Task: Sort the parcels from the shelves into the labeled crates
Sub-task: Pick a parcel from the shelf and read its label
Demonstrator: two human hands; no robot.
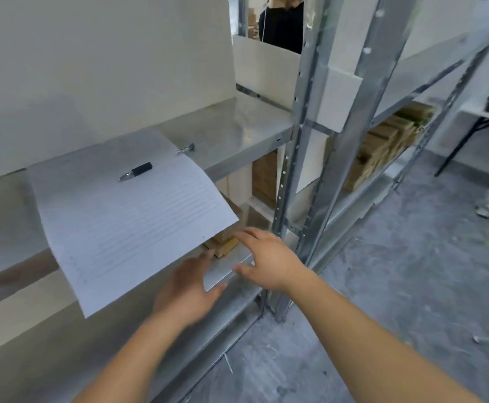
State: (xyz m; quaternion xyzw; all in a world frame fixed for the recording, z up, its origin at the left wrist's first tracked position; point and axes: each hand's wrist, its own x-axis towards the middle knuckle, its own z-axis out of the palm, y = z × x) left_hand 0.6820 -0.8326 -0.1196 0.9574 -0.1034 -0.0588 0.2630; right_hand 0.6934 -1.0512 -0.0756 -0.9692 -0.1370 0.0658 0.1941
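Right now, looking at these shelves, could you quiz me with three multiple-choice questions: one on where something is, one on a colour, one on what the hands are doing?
1. Where does the pen lie?
A. on the floor
B. on the lined paper
C. in a hand

2. What colour is the small parcel under the paper's corner?
A. tan
B. blue
C. red

3. How are the left hand and right hand?
A. gripping the parcel
B. holding the pen
C. open, holding nothing

Answers: B, the pen rests on the sheet; A, it is cardboard brown; C, the fingers are spread near the parcel.
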